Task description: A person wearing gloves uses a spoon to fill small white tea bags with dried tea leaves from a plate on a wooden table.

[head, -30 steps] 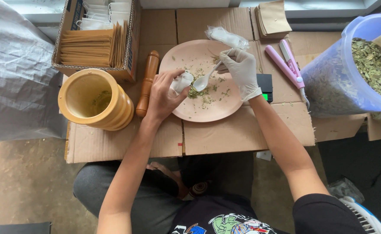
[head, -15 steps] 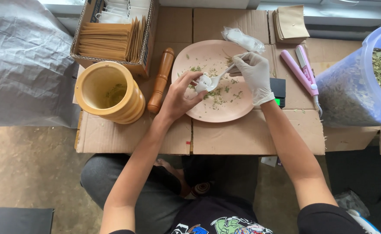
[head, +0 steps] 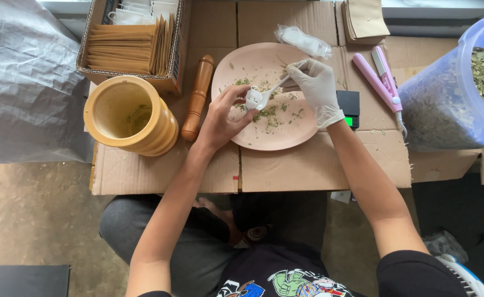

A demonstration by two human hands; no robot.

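Pinching a small white sachet (head: 251, 99) between thumb and fingertips, the bare left hand (head: 223, 118) holds it over the middle of a pink plate (head: 253, 140). The right hand (head: 314, 88), in a white glove, grasps one white spoon (head: 269, 93) by its handle; the bowl of the spoon touches the mouth of the sachet, just beside the left fingertips. Crushed green herb flakes (head: 269, 113) lie scattered on the plate under both sets of fingers.

Just left of the left hand lies one brown wooden pestle (head: 197, 98), and beyond it stands one yellow wooden mortar (head: 127, 115) with a little green herb inside. Above the mortar, away from the fingers, an open cardboard box (head: 177, 49) holds a row of flat tan paper packets standing on edge, too many to count, with white sachets behind them. Above the gloved fingers lies one clear plastic bag (head: 303, 41) of white items, touching the plate's rim. Further up, a small stack of tan paper packets (head: 366, 19) rests near the edge.

Beside the right wrist sits one black scale (head: 349, 104) with a green lit screen. Right of it lies one pink sealing tool (head: 382, 77). Furthest right stands one large clear tub (head: 454, 93) of dried green leaves. Everything rests on flattened cardboard (head: 308, 170).
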